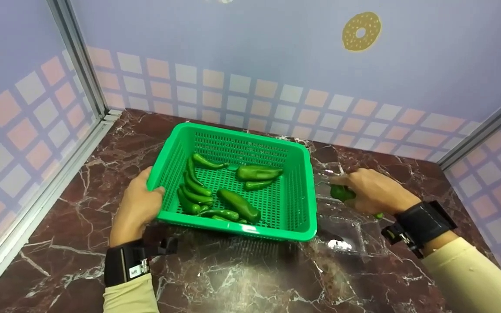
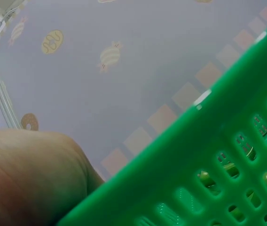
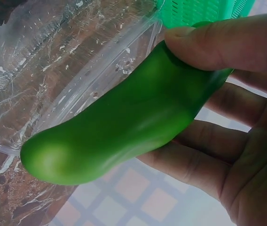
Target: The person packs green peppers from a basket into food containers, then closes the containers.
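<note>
A green plastic basket [image 1: 305, 191] with slotted walls stands in the middle of the head view, with several green peppers [image 1: 238, 205] lying in it, long thin ones mostly to the left. My left hand [image 1: 139, 202] grips its left rim, the thumb over the edge; the left wrist view shows the hand against the green rim [image 2: 171, 141]. To the right of the basket, my right hand [image 1: 374, 191] holds one smooth green pepper [image 3: 119, 122] between thumb and fingers, above a clear plastic tray [image 1: 342, 237].
The dark red marbled tabletop [image 1: 215, 278] is shiny in front of the basket. Behind it rises a lilac wall [image 1: 233, 39] with pink and white squares, and panels close off both sides. A metal frame post [image 1: 81, 56] stands at the left corner.
</note>
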### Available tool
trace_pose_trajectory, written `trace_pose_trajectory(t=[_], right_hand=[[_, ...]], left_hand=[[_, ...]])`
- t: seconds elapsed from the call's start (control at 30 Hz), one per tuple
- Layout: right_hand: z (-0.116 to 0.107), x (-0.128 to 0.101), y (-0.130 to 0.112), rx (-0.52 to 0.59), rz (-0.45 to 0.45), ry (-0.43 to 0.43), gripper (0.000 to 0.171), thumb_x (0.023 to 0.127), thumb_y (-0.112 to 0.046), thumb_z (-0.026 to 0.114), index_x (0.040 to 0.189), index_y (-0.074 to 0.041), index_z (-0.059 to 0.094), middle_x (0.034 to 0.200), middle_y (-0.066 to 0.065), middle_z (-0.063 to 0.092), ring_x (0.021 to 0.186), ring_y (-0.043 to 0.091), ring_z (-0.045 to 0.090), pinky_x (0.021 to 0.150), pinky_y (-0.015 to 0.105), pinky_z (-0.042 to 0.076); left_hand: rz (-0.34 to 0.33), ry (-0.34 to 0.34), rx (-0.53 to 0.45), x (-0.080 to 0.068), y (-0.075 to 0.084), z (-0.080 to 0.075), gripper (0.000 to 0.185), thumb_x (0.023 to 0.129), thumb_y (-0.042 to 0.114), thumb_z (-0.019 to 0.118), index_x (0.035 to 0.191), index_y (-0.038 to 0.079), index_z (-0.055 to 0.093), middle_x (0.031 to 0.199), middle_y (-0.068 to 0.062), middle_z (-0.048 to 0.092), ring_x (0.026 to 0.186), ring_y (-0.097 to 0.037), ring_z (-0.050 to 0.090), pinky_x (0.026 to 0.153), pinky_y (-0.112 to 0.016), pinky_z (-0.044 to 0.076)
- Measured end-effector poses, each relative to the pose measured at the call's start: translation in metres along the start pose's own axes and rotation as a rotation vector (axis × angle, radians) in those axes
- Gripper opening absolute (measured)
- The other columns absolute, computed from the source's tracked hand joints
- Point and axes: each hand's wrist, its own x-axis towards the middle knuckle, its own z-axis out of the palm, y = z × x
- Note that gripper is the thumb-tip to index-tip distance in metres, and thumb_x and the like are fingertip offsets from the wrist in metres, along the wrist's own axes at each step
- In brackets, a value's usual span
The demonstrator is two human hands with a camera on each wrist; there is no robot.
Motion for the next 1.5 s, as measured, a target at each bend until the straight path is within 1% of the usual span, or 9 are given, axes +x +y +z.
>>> trace_pose_trajectory(t=[0.2, 0.4, 0.7, 0.8, 0.83, 0.93, 1.07, 1.13, 1.5], right_hand=[[0.002, 0.001, 0.002, 0.007, -0.002, -0.002, 0.049, 0.080, 0.003, 0.072, 0.125, -0.016, 0.074, 0.062, -0.006, 0.052, 0.050, 0.008, 0.046, 0.047, 0.025, 0.045], [0.008, 0.001, 0.005, -0.023, -0.053, 0.022, 0.036, 0.078, 0.002, 0.076, 0.109, -0.018, 0.075, 0.063, -0.009, 0.051, 0.053, 0.006, 0.044, 0.051, 0.023, 0.043], [0.015, 0.001, 0.010, -0.031, -0.070, 0.032, 0.042, 0.079, 0.001, 0.078, 0.117, -0.017, 0.077, 0.063, -0.008, 0.054, 0.053, 0.005, 0.045, 0.052, 0.023, 0.046], [0.018, -0.001, 0.011, -0.026, -0.071, 0.031, 0.050, 0.078, 0.000, 0.079, 0.127, -0.012, 0.075, 0.064, -0.007, 0.056, 0.053, 0.004, 0.046, 0.052, 0.021, 0.046], [0.019, -0.001, 0.012, -0.017, -0.062, 0.023, 0.052, 0.079, 0.000, 0.079, 0.129, -0.012, 0.074, 0.064, -0.007, 0.056, 0.053, 0.004, 0.046, 0.051, 0.021, 0.046], [0.023, -0.003, 0.013, 0.015, -0.027, -0.004, 0.054, 0.081, -0.002, 0.079, 0.134, -0.012, 0.071, 0.063, -0.008, 0.054, 0.051, 0.004, 0.046, 0.049, 0.020, 0.045], [0.028, -0.004, 0.014, 0.034, -0.015, -0.013, 0.051, 0.083, -0.007, 0.080, 0.133, -0.014, 0.071, 0.065, -0.007, 0.056, 0.052, 0.003, 0.047, 0.050, 0.020, 0.046], [0.030, -0.005, 0.015, 0.035, -0.021, -0.010, 0.048, 0.083, -0.009, 0.081, 0.130, -0.015, 0.072, 0.067, -0.007, 0.058, 0.054, 0.003, 0.049, 0.052, 0.019, 0.047], [0.035, -0.004, 0.016, 0.031, -0.053, 0.043, 0.039, 0.082, -0.015, 0.084, 0.119, -0.017, 0.072, 0.072, -0.009, 0.060, 0.058, 0.001, 0.049, 0.054, 0.020, 0.046]], left_hand=[[-0.017, -0.017, 0.009, 0.000, 0.001, -0.001, 0.072, 0.110, 0.014, 0.040, 0.169, 0.010, -0.002, 0.169, -0.027, 0.023, 0.132, -0.037, 0.046, 0.096, -0.046, 0.043], [-0.007, -0.016, 0.009, 0.000, -0.001, -0.002, 0.071, 0.110, 0.013, 0.040, 0.168, 0.008, -0.001, 0.169, -0.027, 0.023, 0.142, -0.041, 0.041, 0.107, -0.053, 0.040], [-0.006, -0.016, 0.008, -0.001, -0.001, -0.004, 0.073, 0.110, 0.014, 0.040, 0.168, 0.008, -0.003, 0.173, -0.025, 0.012, 0.155, -0.044, 0.025, 0.117, -0.059, 0.032], [-0.010, -0.014, 0.020, 0.000, -0.001, -0.003, 0.073, 0.110, 0.014, 0.040, 0.168, 0.009, -0.003, 0.173, -0.026, 0.011, 0.122, -0.043, 0.056, 0.097, -0.052, 0.049], [-0.013, -0.015, 0.027, 0.000, -0.001, -0.003, 0.073, 0.110, 0.015, 0.040, 0.168, 0.009, -0.003, 0.173, -0.027, 0.010, 0.108, -0.039, 0.059, 0.087, -0.048, 0.050], [-0.020, -0.019, 0.043, -0.001, -0.001, -0.003, 0.073, 0.110, 0.015, 0.040, 0.168, 0.010, -0.004, 0.173, -0.028, 0.008, 0.100, -0.034, 0.057, 0.076, -0.043, 0.047], [-0.020, -0.020, 0.038, 0.000, -0.002, -0.003, 0.074, 0.110, 0.015, 0.041, 0.168, 0.009, -0.005, 0.173, -0.027, 0.006, 0.143, -0.045, 0.038, 0.098, -0.053, 0.043], [-0.016, -0.019, 0.026, 0.001, -0.002, -0.002, 0.074, 0.110, 0.014, 0.041, 0.168, 0.008, -0.004, 0.174, -0.026, 0.005, 0.153, -0.048, 0.026, 0.112, -0.059, 0.036], [-0.003, -0.012, 0.053, 0.002, -0.003, -0.003, 0.075, 0.109, 0.013, 0.043, 0.168, 0.007, -0.003, 0.173, -0.029, 0.007, 0.158, -0.052, 0.011, 0.122, -0.067, 0.025]])
